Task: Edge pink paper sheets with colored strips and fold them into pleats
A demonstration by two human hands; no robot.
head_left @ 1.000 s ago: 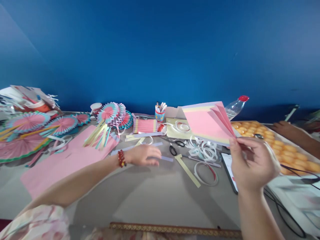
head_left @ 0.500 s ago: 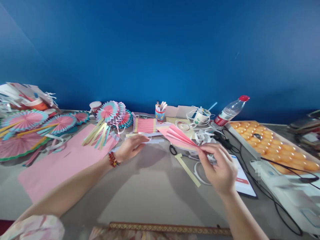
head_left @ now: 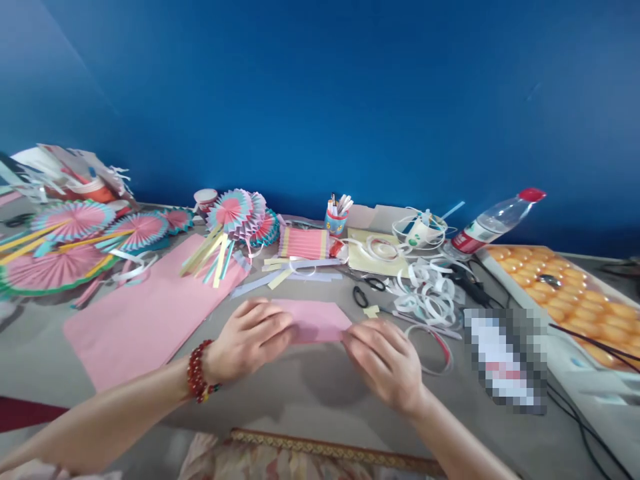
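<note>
Between my two hands a pink folded paper point(head_left: 320, 322) is held up above the grey table, its broad face toward me. My left hand point(head_left: 253, 339) pinches its left end, and my right hand point(head_left: 384, 360) grips the right corner. Behind it lie several pale lilac and yellow paper strips point(head_left: 280, 279). A pair of scissors with black handles point(head_left: 361, 297) rests just beyond my right hand. To the left of my left hand a large pink sheet point(head_left: 145, 313) lies flat. A pleated pink paper with yellow stripes point(head_left: 305, 244) sits farther back.
Pleated paper rosettes point(head_left: 231, 210) and round paper fans point(head_left: 75, 220) crowd the left. A pen cup point(head_left: 337, 221), curled white strips point(head_left: 433, 293) and a tilted bottle point(head_left: 493, 227) stand toward the back and right. An orange bumpy panel point(head_left: 565, 293) and black cables edge the right.
My left hand has come to the pink paper, so both hands now hold it. The paper has moved nearer and lower, its broad side turned to me. The view has shifted left.
</note>
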